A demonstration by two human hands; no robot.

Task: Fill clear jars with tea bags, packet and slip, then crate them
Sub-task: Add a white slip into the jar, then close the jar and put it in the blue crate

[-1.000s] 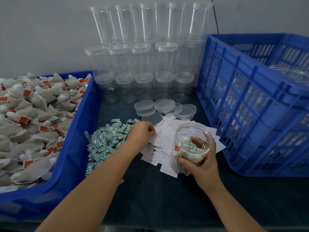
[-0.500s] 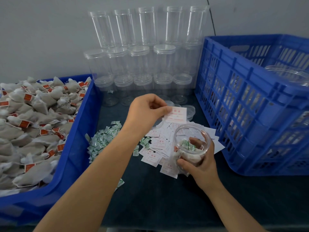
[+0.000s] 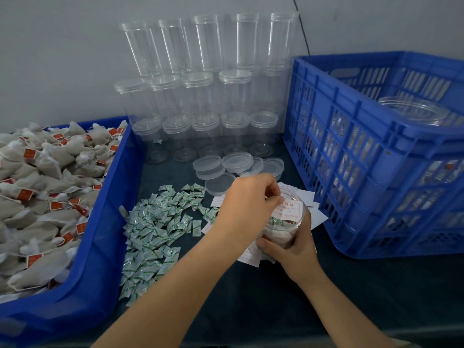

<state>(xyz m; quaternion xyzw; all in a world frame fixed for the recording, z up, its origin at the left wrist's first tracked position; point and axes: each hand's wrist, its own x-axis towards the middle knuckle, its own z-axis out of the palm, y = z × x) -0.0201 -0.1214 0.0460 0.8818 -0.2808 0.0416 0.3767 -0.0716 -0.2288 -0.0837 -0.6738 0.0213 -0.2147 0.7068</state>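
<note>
My right hand (image 3: pixel 293 249) grips a clear jar (image 3: pixel 288 232) standing open on the dark table; tea bags and a green packet lie inside it. My left hand (image 3: pixel 247 202) is over the jar's mouth and pinches a white slip with red print (image 3: pixel 291 209), which lies partly inside the opening. More slips (image 3: pixel 311 204) are spread under and behind the jar. A heap of green-and-white packets (image 3: pixel 155 222) lies to the left of it. A blue tray (image 3: pixel 100 247) at the left holds many tea bags (image 3: pixel 37 187) with red tags.
A tall blue crate (image 3: pixel 371 172) stands at the right with a filled jar's lid (image 3: pixel 411 111) showing inside. Stacked empty clear jars (image 3: pixel 200 96) line the wall behind. Several loose lids (image 3: pixel 236 162) lie in front of them.
My left hand picked a slip from the pile, lifted it, then brought it down to the jar's mouth. My right hand kept holding the jar in place.
</note>
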